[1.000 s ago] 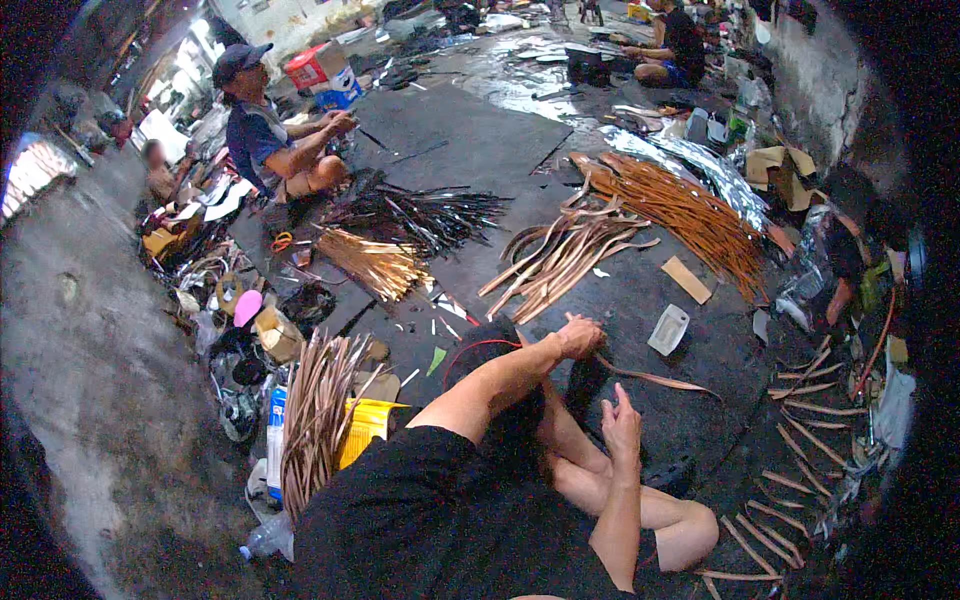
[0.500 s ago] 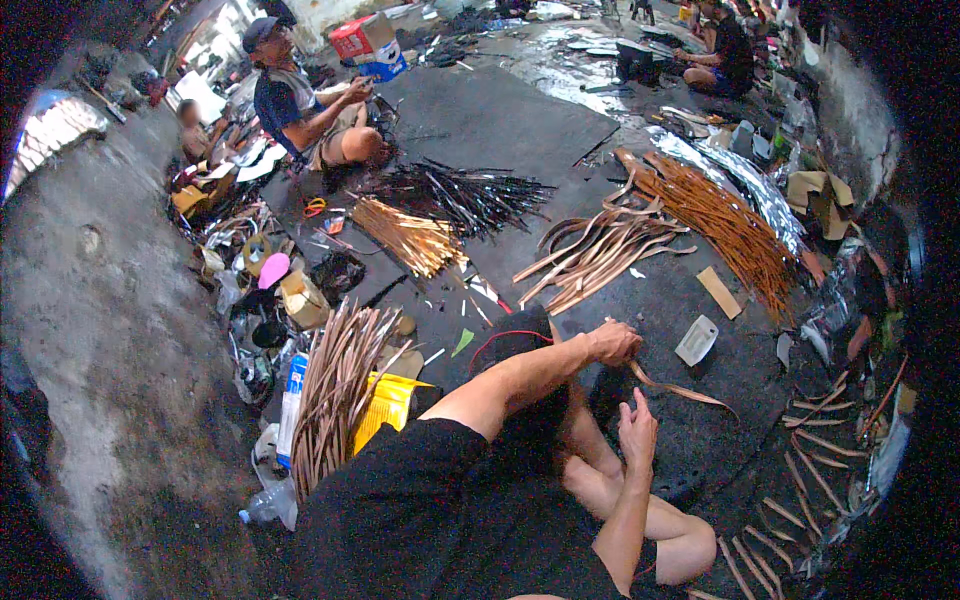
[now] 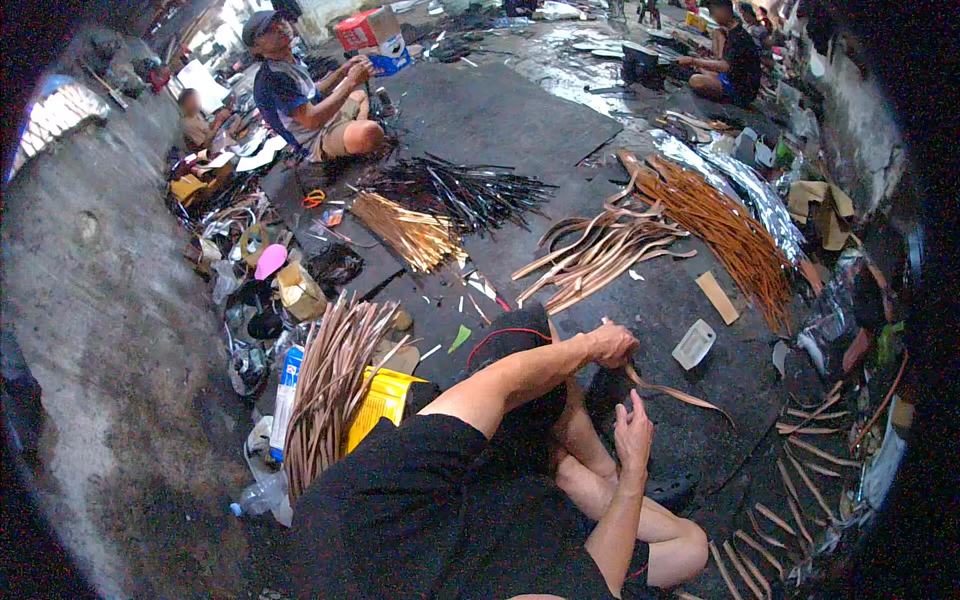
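Observation:
My left hand [image 3: 611, 345] is closed, with the fingers pinched on one end of a thin brown strip [image 3: 685, 397]. From there the strip curves away to the right, its free end lying over the dark floor mat. Just below it, my right hand [image 3: 633, 432] is raised with the index finger stretched out and the other fingers partly bent. The right hand appears apart from the strip, and I see nothing in it. Beyond my left hand lies a loose pile of similar brown strips [image 3: 605, 255]. My bent legs are under my arms.
A bundle of brown strips [image 3: 335, 385] leans by a yellow packet [image 3: 385, 405] at my left. Rust-brown [image 3: 715, 220], black [image 3: 470, 190] and pale [image 3: 405, 230] bundles lie ahead. A white plastic tray [image 3: 694, 344] is at right, near scattered short strips [image 3: 800, 500]. Another person [image 3: 320, 100] sits far left.
The whole view has shifted slightly. Both hands keep nearly the same pose, and the left still grips the strip. The person at far left has straightened a little.

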